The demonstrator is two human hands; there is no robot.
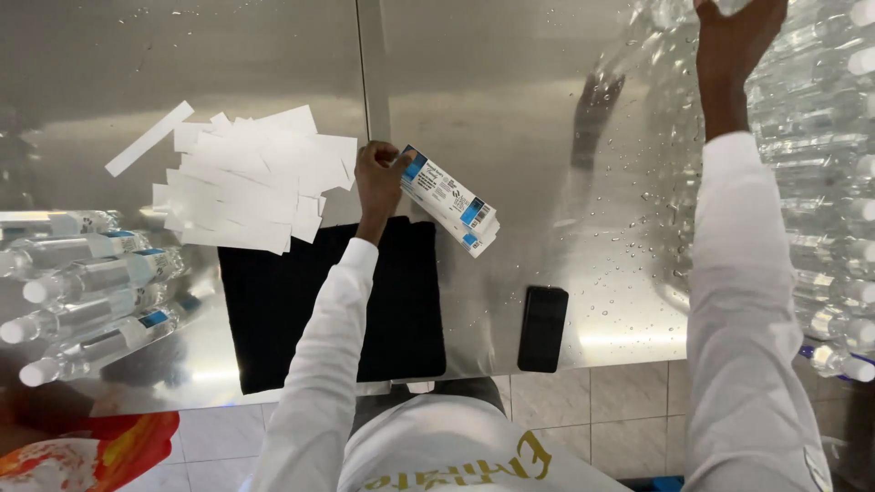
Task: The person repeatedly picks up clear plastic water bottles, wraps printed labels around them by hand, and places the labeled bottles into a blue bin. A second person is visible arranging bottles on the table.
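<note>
My left hand (378, 178), near the middle of the frame, is closed around one end of a stack of printed labels (451, 200), white with blue patches, which fans toward the lower right over the steel table (510, 91). Just left of it lies a loose heap of plain white backing strips (246, 178), and below it a black mat (328, 305). My right hand (734, 36) is at the top right, up against a big pile of clear bottles (820, 137) in plastic wrap; the frame cuts off the fingers, so I cannot tell whether it grips one. At the left edge lie five or so bottles that already wear blue-and-white labels (91, 301). I judge the work early: few labelled, many bare. A dark phone (542, 328) lies at the table's near edge.
</note>
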